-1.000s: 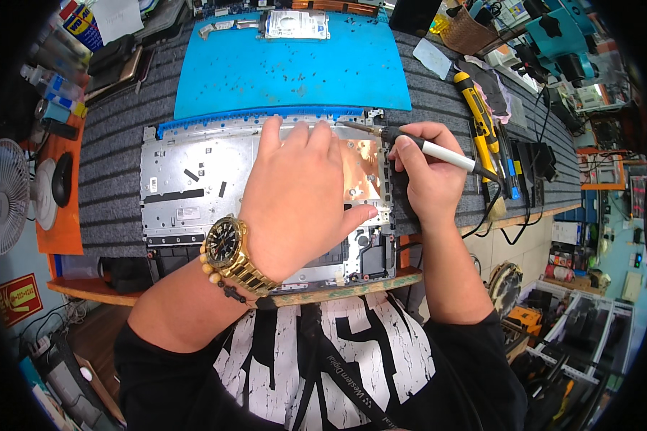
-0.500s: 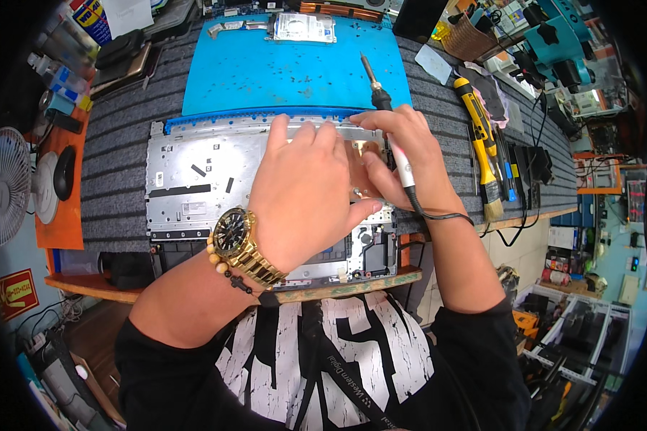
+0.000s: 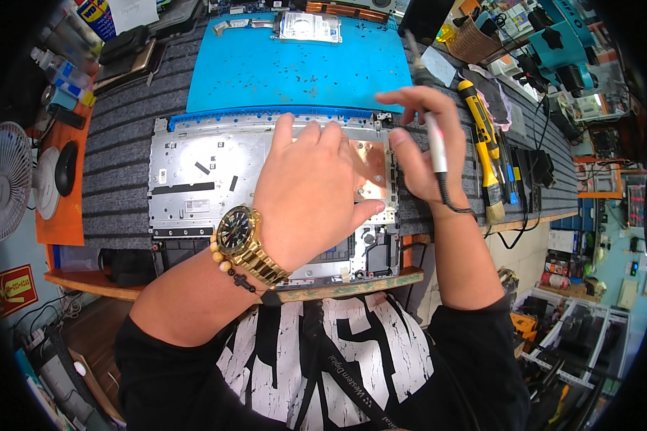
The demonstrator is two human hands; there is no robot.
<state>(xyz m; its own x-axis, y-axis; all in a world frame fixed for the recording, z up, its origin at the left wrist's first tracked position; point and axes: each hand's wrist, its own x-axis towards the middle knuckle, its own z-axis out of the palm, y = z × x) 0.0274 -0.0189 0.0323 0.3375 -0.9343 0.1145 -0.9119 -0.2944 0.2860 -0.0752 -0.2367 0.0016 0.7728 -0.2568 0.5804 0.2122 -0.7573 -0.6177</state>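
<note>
A silver laptop keyboard plate [image 3: 194, 158] lies on top of a dark laptop palmrest frame [image 3: 376, 258] near the bench's front edge. My left hand [image 3: 313, 190], with a gold watch [image 3: 235, 230] and bead bracelet on its wrist, lies flat across the plate, fingers stretched toward its far edge. Beside the plate, on the right, my right hand [image 3: 431, 144] is raised and holds a soldering iron [image 3: 437, 147] with a white handle. Its blurred tip points away, up past the blue mat. A copper-coloured patch [image 3: 370, 161] shows on the plate between my hands.
The blue work mat [image 3: 244, 72] beyond carries scattered dark bits and a hard drive [image 3: 309, 27]. A yellow-black screwdriver [image 3: 476, 111] and a brush [image 3: 492, 197] lie on the right. A white fan [image 3: 8, 179] stands at left. The iron's cable [image 3: 510, 237] hangs over the front edge.
My right hand has lifted off the plate's right side and moved right with the soldering iron, uncovering the copper patch. My left hand stays on the plate.
</note>
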